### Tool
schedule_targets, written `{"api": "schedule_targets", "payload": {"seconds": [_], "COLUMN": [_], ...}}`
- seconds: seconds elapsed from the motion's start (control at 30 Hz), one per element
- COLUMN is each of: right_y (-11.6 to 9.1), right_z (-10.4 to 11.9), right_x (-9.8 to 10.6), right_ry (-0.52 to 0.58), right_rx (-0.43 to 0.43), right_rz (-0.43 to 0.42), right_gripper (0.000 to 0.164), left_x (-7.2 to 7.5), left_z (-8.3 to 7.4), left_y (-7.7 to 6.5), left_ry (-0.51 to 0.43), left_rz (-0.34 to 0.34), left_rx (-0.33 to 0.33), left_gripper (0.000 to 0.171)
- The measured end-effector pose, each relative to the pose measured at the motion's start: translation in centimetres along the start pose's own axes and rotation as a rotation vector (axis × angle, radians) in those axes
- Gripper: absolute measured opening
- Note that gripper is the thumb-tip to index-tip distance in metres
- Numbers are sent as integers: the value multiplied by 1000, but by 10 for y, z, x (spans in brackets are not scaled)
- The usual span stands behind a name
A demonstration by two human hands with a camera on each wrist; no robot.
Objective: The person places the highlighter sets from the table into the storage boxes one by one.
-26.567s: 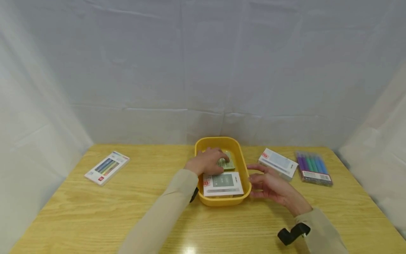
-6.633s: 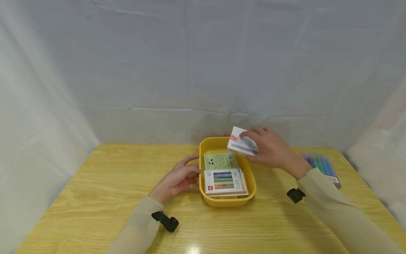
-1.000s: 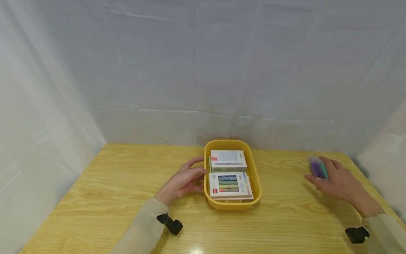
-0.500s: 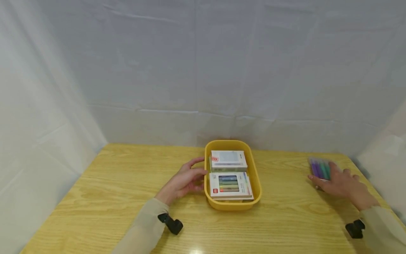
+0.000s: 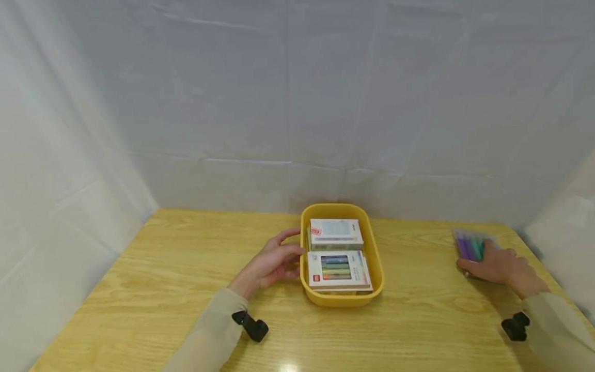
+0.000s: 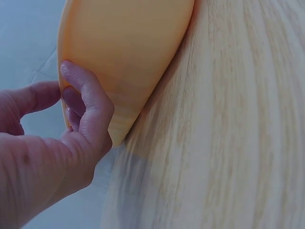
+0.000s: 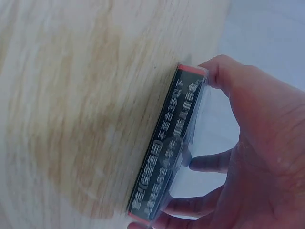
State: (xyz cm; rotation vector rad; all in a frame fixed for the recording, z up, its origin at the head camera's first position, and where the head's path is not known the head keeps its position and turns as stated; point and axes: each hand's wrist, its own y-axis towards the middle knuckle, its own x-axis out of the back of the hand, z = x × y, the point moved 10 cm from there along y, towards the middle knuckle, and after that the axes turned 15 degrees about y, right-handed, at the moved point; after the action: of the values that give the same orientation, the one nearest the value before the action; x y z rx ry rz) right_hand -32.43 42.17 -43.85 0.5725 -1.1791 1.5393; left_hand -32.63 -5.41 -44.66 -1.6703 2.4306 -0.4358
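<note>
A yellow plastic tub (image 5: 379,268) stands near the table's back edge. My left hand (image 5: 267,266) is at its left side, relaxed fingers touching the rim and outer wall, as the left wrist view also shows. At the right, my right hand (image 5: 504,268) grips a clear pack of colored markers (image 5: 469,247) by its edges. Purple and green barrels show; the hand covers the rest. In the right wrist view, the pack's narrow side (image 7: 164,143) bears a dark label with white print, close to the tabletop, with thumb and fingers at opposite ends.
Inside the tub, a white box with a red stamp (image 5: 335,226) lies at the back. In front is a white box with a window showing colored sticks (image 5: 314,264), stacked on other items. White sheeting (image 5: 232,103) rises behind the wooden table (image 5: 186,258).
Over the last second my right hand shifts slightly on the marker pack, baring more of it. Since the oldest frames, the windowed box and stamped box have gone into the tub. Left hand stays put.
</note>
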Motion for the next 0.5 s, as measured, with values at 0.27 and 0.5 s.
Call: {"api": "schedule_targets", "payload": {"seconds": [0.27, 0.5], "right_y": [5, 5], "right_z": [-3, -5], "right_x": [5, 6], "right_ry": [23, 41], "right_rx": [-2, -9], "right_rz": [-37, -55], "right_gripper": [122, 126], "left_x": [0, -1], "left_z": [-1, -1], "left_y": [1, 2], "left_ry": [-2, 1], "left_rz": [-7, -10], "left_rx": [-6, -1], "left_gripper": [60, 60]}}
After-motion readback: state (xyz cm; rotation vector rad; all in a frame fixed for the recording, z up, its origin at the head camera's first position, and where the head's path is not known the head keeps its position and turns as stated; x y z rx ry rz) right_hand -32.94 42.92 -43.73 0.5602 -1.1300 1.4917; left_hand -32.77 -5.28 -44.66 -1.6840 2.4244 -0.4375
